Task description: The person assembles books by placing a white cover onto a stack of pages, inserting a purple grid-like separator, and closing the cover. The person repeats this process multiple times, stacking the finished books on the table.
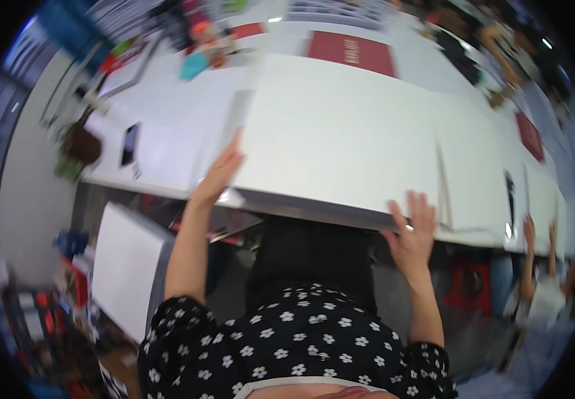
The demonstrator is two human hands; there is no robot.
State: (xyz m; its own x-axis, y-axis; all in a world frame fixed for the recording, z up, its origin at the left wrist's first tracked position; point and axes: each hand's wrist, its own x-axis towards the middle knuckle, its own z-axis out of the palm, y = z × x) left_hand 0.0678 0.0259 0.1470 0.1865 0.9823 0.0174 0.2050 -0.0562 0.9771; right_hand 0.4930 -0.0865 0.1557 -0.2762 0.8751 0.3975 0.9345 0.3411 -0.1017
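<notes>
A large, thick stack of white sheets [341,133] lies on the table in front of me, its grey side facing my body. My left hand [223,167] rests against the stack's left edge near the front corner, fingers stretched out. Over the front edge, toward the right, my right hand [412,229] has its fingers spread, with the palm at the rim; it is slightly blurred, and I cannot tell how firmly it touches. Neither hand is closed around anything.
A dark red printed sheet [352,53] lies beyond the stack. A phone [130,144] is on the table at left. Another white stack [130,269] stands low beside my left arm. Co-workers' hands [530,233] show at far right, near a red stool [468,286].
</notes>
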